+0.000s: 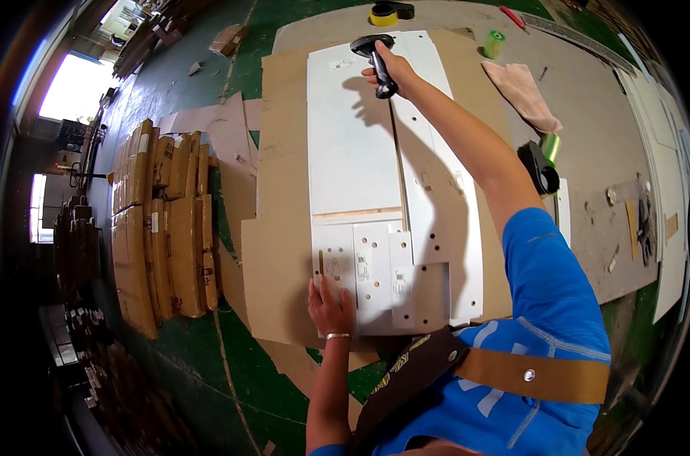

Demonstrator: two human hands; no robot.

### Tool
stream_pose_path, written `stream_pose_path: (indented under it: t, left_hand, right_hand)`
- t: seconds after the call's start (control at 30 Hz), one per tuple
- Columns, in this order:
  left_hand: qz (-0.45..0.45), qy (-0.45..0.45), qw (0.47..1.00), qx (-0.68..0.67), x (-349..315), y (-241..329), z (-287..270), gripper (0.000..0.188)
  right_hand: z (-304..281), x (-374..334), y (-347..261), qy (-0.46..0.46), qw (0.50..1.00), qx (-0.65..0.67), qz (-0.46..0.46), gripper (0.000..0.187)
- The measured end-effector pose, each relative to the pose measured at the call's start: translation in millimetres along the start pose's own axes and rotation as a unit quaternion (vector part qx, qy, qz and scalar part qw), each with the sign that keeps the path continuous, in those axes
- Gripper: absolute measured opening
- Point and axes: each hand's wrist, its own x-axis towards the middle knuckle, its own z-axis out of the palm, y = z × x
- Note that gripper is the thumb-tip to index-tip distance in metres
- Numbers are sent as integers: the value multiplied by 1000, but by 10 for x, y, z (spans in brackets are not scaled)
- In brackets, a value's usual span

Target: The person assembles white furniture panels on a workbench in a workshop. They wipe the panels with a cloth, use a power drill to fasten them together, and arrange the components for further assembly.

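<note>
My right hand (394,67) is wrapped round the grip of a black handheld barcode scanner (384,76), held above the far part of the white panels. Below it lies a long white panel (352,144), with a narrower drilled white panel (444,213) along its right side. Smaller drilled white boards (375,262) with labels fill the near end. My left hand (331,305) rests on the near left corner of these boards, fingers stretched out and holding nothing. Under all the panels is a flat brown cardboard sheet (280,228).
Wrapped brown cartons (158,228) stand stacked on the green floor at left. Yellow tape (383,15) lies at the far edge. On the right are a green tape roll (494,44), a pink cloth (523,95), a black tape dispenser (539,167) and a red-handled knife (513,18).
</note>
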Motion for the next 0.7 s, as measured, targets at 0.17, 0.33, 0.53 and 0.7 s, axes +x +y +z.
stream_pose_path:
  t: [0.17, 0.33, 0.53, 0.7]
  left_hand:
    - [-18, -18, 1000, 5, 13, 31, -23, 61]
    - [-29, -23, 999, 10, 41, 85, -19, 61]
    - [-22, -10, 1000, -8, 4, -25, 124, 63]
    - [-18, -1, 1000, 7, 68, 59, -113, 60]
  right_hand:
    - [160, 641, 163, 14, 998, -57, 17, 67]
    - [66, 866, 282, 11, 996, -79, 27, 67]
    - [-111, 848, 211, -53, 995, -86, 14, 70]
    - [51, 455, 14, 12, 998, -57, 14, 72]
